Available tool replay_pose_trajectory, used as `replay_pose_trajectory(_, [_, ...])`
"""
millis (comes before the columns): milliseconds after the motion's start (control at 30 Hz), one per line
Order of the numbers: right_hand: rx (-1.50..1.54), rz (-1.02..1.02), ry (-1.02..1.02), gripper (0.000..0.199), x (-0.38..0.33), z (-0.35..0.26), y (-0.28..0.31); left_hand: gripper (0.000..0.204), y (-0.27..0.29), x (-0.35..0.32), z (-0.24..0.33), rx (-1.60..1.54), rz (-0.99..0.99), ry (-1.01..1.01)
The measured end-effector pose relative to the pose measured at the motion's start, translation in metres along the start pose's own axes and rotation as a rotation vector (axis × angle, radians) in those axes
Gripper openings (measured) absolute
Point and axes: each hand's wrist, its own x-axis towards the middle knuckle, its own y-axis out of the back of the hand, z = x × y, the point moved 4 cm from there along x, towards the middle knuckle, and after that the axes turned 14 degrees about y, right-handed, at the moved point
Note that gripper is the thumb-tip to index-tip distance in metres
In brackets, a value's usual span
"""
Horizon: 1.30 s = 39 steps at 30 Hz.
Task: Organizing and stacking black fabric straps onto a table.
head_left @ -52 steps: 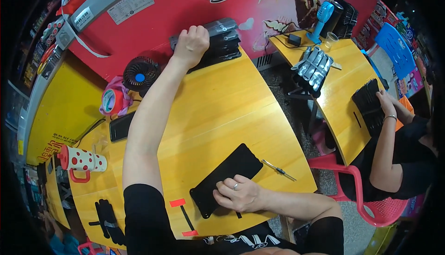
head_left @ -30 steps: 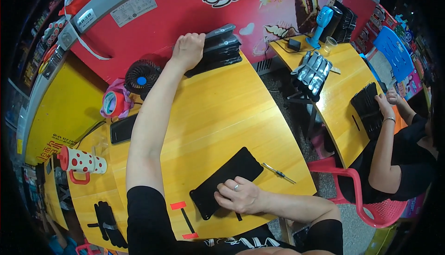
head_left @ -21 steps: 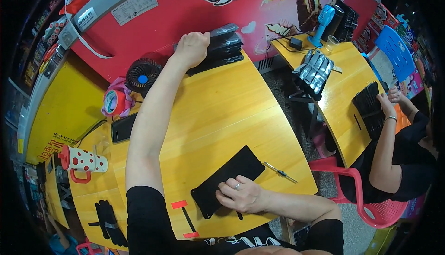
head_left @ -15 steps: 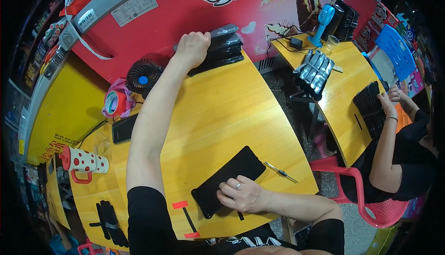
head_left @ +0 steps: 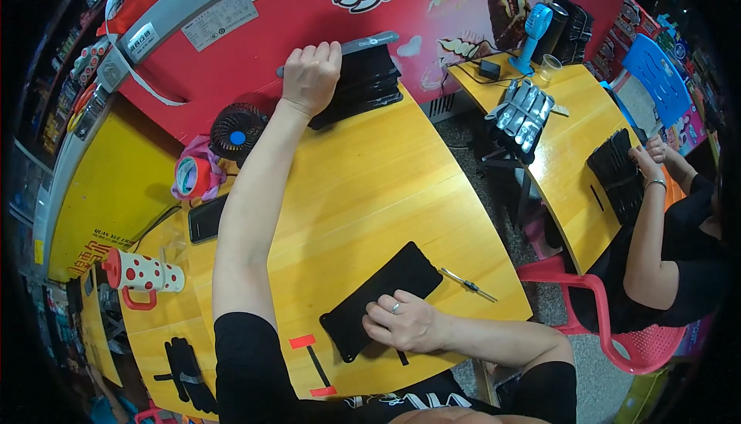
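Observation:
My left hand (head_left: 312,77) reaches across to the far side of the table, closed on a long flat dark-grey piece (head_left: 363,43) with a small pale mark. It is raised just above a stack of black folded pieces (head_left: 364,84). Closer in, a black flat rectangular piece (head_left: 413,273) with small tabs at its corners lies slantwise on the table. My right hand (head_left: 405,324), with a ring on one finger, rests on it. Those fingers are curled in; what they may hold is hidden. Just right of the piece lies a thin metal tweezer-like tool (head_left: 469,283).
Red tape marks (head_left: 312,366) joined by a black strip, a pair of black gloves (head_left: 187,374), a spotted tumbler (head_left: 147,273), a phone (head_left: 207,218), a tape roll (head_left: 191,177) and a black fan (head_left: 239,131) line the left. A co-worker sits at the right-hand table (head_left: 575,200).
My left hand has moved slightly left and up, lifting the dark-grey piece off the black stack, so more of it shows. The right hand has stayed put.

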Motion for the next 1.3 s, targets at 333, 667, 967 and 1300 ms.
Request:
replay_pose_trajectory(333, [0.012, -0.020, -0.008, 0.022, 0.002, 0.000, -0.001, 0.018, -0.033, -0.033, 0.004, 0.058, -0.220, 0.008])
replay_pose_trajectory(667, [0.014, -0.032, -0.007, 0.023, 0.001, 0.000, -0.001, 0.018, -0.044, -0.034, -0.003, -0.077, -0.326, 0.167])
replay_pose_trajectory(967, [0.013, -0.036, 0.014, 0.026, 0.002, -0.001, -0.002, 0.023, -0.034, -0.034, -0.001, -0.202, -0.465, 0.202])
replay_pose_trajectory(1300, [-0.037, -0.028, 0.033, 0.023, 0.000, -0.002, 0.000, 0.040, 0.057, -0.051, 0.013, -0.250, -0.349, 0.131])
